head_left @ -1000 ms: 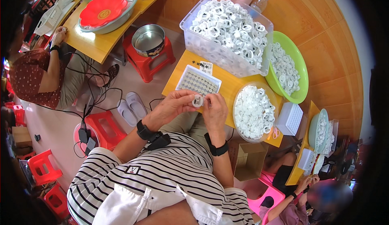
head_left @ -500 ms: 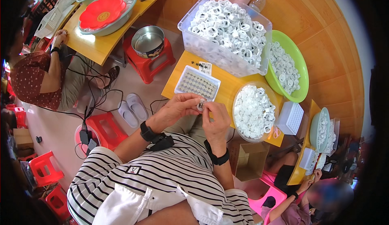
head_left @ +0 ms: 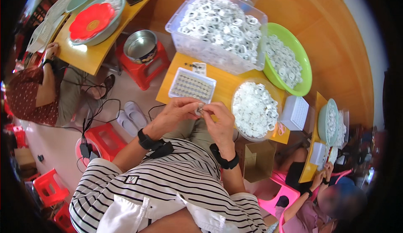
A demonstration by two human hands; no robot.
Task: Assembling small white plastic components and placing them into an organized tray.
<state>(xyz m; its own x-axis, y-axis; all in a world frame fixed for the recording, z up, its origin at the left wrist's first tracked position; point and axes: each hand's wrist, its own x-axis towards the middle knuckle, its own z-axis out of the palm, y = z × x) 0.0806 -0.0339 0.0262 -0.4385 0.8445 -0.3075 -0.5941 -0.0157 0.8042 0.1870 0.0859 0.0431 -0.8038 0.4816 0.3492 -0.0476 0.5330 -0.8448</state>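
My left hand (head_left: 179, 112) and my right hand (head_left: 220, 123) meet in front of my body, near the table's edge. A small white ring-shaped plastic part (head_left: 198, 109) is pinched between the fingertips of both; its finer detail is too small to tell. Just beyond my left hand lies a shallow white tray (head_left: 213, 86) filled with rows of small round pieces. To the right of my right hand stands a round clear tub (head_left: 281, 107) heaped with small white parts.
A large clear bin (head_left: 197, 53) of white ring-shaped parts and a green basin (head_left: 306, 75) stand at the back of the table. A box (head_left: 259, 161) sits below its right side. Red stools (head_left: 145, 71), slippers (head_left: 135, 114) and cables lie left. Other people sit left and right.
The whole view has shifted, so the table and its containers appear further left and slightly higher. Both hands stay together on the white part, which looks slightly turned.
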